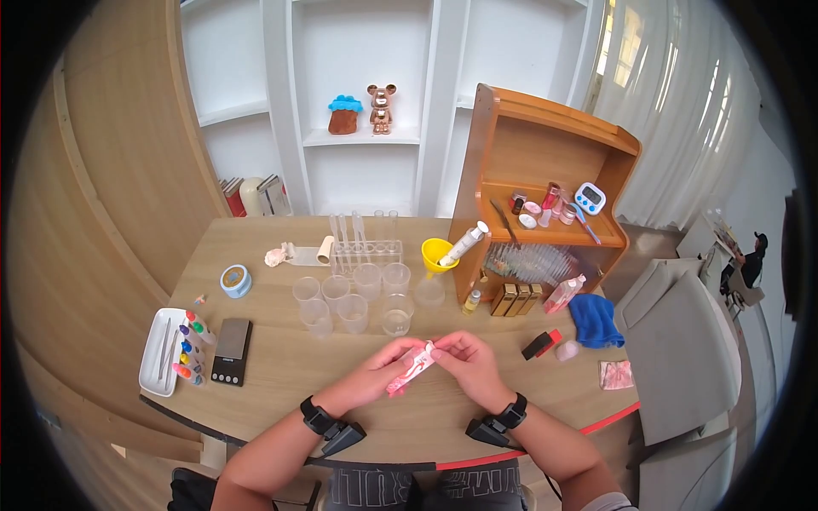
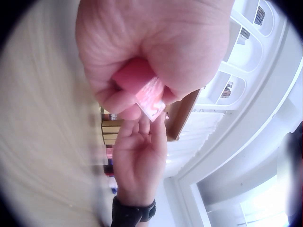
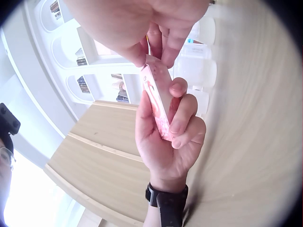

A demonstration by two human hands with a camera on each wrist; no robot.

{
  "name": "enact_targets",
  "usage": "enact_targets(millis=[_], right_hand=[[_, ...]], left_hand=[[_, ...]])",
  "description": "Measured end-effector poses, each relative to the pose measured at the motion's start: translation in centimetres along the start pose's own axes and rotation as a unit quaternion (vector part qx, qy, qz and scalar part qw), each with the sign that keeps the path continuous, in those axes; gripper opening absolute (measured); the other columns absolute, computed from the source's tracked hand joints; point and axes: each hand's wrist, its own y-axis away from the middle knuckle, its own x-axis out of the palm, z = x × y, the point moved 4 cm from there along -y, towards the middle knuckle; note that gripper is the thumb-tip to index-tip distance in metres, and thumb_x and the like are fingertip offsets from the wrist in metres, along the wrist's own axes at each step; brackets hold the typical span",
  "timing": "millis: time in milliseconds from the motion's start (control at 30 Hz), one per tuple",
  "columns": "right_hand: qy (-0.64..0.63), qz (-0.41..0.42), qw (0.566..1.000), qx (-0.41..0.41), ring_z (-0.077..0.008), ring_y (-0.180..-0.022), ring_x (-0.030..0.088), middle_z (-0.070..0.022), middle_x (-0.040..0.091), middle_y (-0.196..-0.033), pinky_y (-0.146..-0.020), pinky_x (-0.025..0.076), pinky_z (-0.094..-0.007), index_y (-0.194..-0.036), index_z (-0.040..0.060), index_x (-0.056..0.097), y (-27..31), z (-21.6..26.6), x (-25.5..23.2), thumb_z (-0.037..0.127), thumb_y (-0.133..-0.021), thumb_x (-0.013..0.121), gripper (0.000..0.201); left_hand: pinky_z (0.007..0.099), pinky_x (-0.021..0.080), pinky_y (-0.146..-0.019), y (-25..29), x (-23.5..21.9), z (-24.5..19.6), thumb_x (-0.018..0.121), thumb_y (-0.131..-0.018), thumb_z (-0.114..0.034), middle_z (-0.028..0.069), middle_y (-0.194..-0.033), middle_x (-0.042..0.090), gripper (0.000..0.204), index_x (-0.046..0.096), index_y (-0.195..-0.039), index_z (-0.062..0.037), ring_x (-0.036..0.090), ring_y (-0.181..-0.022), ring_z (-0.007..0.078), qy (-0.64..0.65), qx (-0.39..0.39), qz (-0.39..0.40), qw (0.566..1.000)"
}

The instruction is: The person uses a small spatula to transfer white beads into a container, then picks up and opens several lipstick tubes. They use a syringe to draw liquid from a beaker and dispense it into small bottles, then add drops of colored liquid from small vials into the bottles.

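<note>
A small pink-and-white cardboard box (image 1: 412, 368) is held above the front of the table. My left hand (image 1: 368, 380) grips it round the sides, the thumb along one face and the fingers curled over the other, as the right wrist view shows. My right hand (image 1: 474, 368) pinches the box's upper end between thumb and fingertips. In the right wrist view the printed front of the box (image 3: 158, 101) is plain to see, while the fingers of the right hand (image 3: 142, 23) partly hide its top. From the left wrist view, the left palm (image 2: 156, 47) covers much of the box.
Several clear plastic cups (image 1: 350, 312) and a test tube rack (image 1: 368, 253) stand beyond my hands. To the left are a black scale (image 1: 232, 351) and a white tray (image 1: 158, 358). A wooden shelf (image 1: 479, 153), gold boxes (image 1: 515, 300) and a blue cloth (image 1: 596, 321) are on the right.
</note>
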Motion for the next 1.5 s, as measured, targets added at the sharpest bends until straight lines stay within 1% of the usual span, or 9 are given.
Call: enact_targets(millis=[333, 633, 867, 1067, 1133, 1200, 1300, 1367, 1500], right_hand=[[0.004, 0.015, 0.998, 0.059, -0.0110, -0.103, 0.065, -0.0055, 0.069, -0.111, -0.092, 0.052, -0.0262, -0.112, 0.0002, 0.063, -0.2, 0.1, -0.6, 0.001, -0.097, 0.064, 0.015], [0.042, 0.021, 0.999, -0.006, -0.0132, -0.110, 0.062, -0.0065, 0.065, -0.120, -0.096, 0.050, -0.0278, -0.109, -0.0027, 0.067, 0.3, 0.8, 0.5, 0.000, -0.097, 0.064, 0.012], [0.008, 0.043, 0.999, 0.028, -0.0120, -0.108, 0.062, -0.0057, 0.064, -0.119, -0.093, 0.051, -0.0268, -0.124, 0.0022, 0.058, 0.3, 0.1, 0.9, 0.002, -0.098, 0.064, 0.027], [0.090, 0.066, 0.993, 0.026, -0.0101, -0.104, 0.062, -0.0031, 0.064, -0.117, -0.091, 0.051, -0.0260, -0.131, 0.0046, 0.055, 0.4, 0.6, 0.3, 0.005, -0.097, 0.067, 0.036], [0.106, 0.071, 0.992, 0.026, -0.0105, -0.103, 0.062, -0.0025, 0.064, -0.116, -0.090, 0.052, -0.0268, -0.135, 0.0057, 0.054, 0.7, 3.2, -0.2, 0.005, -0.095, 0.069, 0.042], [0.301, -0.006, 0.949, -0.091, -0.0134, -0.100, 0.064, -0.0042, 0.066, -0.112, -0.087, 0.053, -0.0282, -0.134, 0.0064, 0.057, 1.5, 9.3, -1.1, 0.004, -0.092, 0.072, 0.044], [0.529, -0.115, 0.816, -0.201, -0.0215, -0.092, 0.068, -0.0101, 0.069, -0.103, -0.082, 0.054, -0.0322, -0.122, 0.0042, 0.066, 3.3, 16.8, -4.4, 0.001, -0.084, 0.075, 0.039], [0.602, -0.176, 0.753, -0.202, -0.0276, -0.088, 0.068, -0.0142, 0.069, -0.099, -0.080, 0.054, -0.0342, -0.112, 0.0008, 0.068, 4.3, 20.2, -7.1, -0.003, -0.079, 0.075, 0.034], [0.673, -0.151, 0.711, -0.136, -0.0392, -0.093, 0.066, -0.0189, 0.068, -0.097, -0.079, 0.053, -0.0419, -0.101, 0.0020, 0.069, 3.7, 20.4, -13.3, -0.005, -0.077, 0.068, 0.026]], left_hand=[[0.0210, 0.041, -0.057, 0.0, 0.1, 0.2, 0.049, -0.109, -0.029, 0.0034, -0.097, 0.060, 0.042, 0.035, -0.147, -0.0160, 0.051, -0.069, 0.0056, 0.007, 0.007, -0.017, 1.000], [0.0238, 0.044, -0.059, 0.1, -0.3, 0.2, 0.043, -0.109, -0.022, 0.0083, -0.108, 0.062, 0.040, 0.038, -0.148, -0.0161, 0.053, -0.070, 0.0093, 0.069, 0.003, -0.014, 0.998], [0.0247, 0.044, -0.059, -0.1, -0.3, 0.3, 0.047, -0.108, -0.020, 0.0088, -0.107, 0.061, 0.040, 0.038, -0.146, -0.0147, 0.053, -0.070, 0.0099, 0.066, 0.000, -0.007, 0.998], [0.0276, 0.051, -0.070, 0.2, 0.5, -0.7, 0.052, -0.106, -0.021, 0.0104, -0.113, 0.062, 0.050, 0.030, -0.150, -0.0147, 0.063, -0.088, 0.0138, -0.027, -0.012, -0.039, 0.999], [0.0300, 0.051, -0.079, -0.2, -0.2, 0.5, 0.051, -0.107, -0.022, 0.0116, -0.116, 0.062, 0.050, 0.030, -0.151, -0.0144, 0.063, -0.098, 0.0165, 0.006, 0.055, -0.040, 0.998], [0.0320, 0.050, -0.086, -0.6, -1.0, 0.8, 0.050, -0.107, -0.022, 0.0127, -0.117, 0.062, 0.049, 0.030, -0.150, -0.0136, 0.063, -0.104, 0.0185, 0.033, 0.091, -0.043, 0.994], [0.0328, 0.048, -0.092, -0.6, -1.5, 0.9, 0.047, -0.108, -0.020, 0.0136, -0.118, 0.062, 0.046, 0.031, -0.150, -0.0117, 0.062, -0.106, 0.0195, 0.053, 0.092, -0.040, 0.994], [0.0312, 0.047, -0.092, -0.6, -1.7, 0.9, 0.045, -0.108, -0.017, 0.0134, -0.121, 0.061, 0.045, 0.031, -0.150, -0.0103, 0.062, -0.105, 0.0189, 0.052, 0.088, -0.034, 0.994], [0.0307, 0.047, -0.092, -0.5, -1.6, 0.7, 0.044, -0.108, -0.016, 0.0128, -0.117, 0.063, 0.042, 0.035, -0.148, -0.0091, 0.062, -0.104, 0.0178, 0.049, 0.092, -0.033, 0.994]])
